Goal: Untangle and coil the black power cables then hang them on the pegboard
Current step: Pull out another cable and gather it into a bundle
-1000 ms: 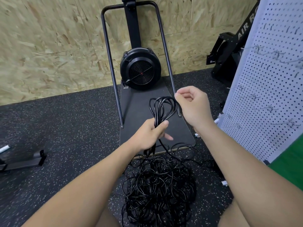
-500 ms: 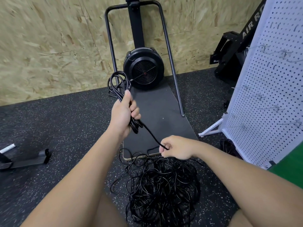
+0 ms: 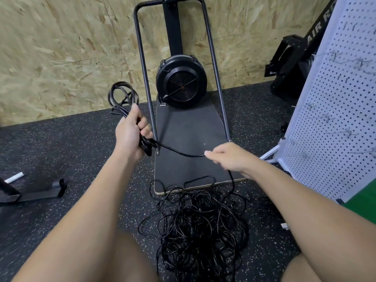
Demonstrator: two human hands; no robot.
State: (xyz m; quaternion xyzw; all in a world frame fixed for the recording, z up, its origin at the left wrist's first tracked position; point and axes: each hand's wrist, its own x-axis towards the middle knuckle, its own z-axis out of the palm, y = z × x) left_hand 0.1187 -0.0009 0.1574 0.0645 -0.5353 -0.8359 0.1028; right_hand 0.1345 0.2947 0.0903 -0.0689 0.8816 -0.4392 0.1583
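- i looked down at my two bare arms reaching out over a dark speckled floor point(image 3: 61, 143).
- my left hand point(image 3: 130, 133) was raised, its fingers point(image 3: 145, 130) curled tight round a coiled bundle of black cable point(image 3: 122, 98); the loops stood up above my fist and a short bunch hung below it.
- from that fist a single strand of cable point(image 3: 179, 152) ran across to my right hand point(image 3: 227, 157), sagging a little on the way.
- my right hand was lower and to the right, back of the hand up, fingers bent round the strand, which passed under the hand and dropped down.
- the strand fell into a big tangled pile of black cables point(image 3: 201, 226) lying on the floor between my knees.
- the far edge of the pile lapped onto a flat dark platform point(image 3: 189, 127) belonging to a gym machine with a round black fan housing point(image 3: 181, 84) and a tall metal frame.
- a white pegboard point(image 3: 333, 110) with small metal hooks stood at the right, well apart from both hands.
- a chipboard wall point(image 3: 61, 47) ran behind everything.
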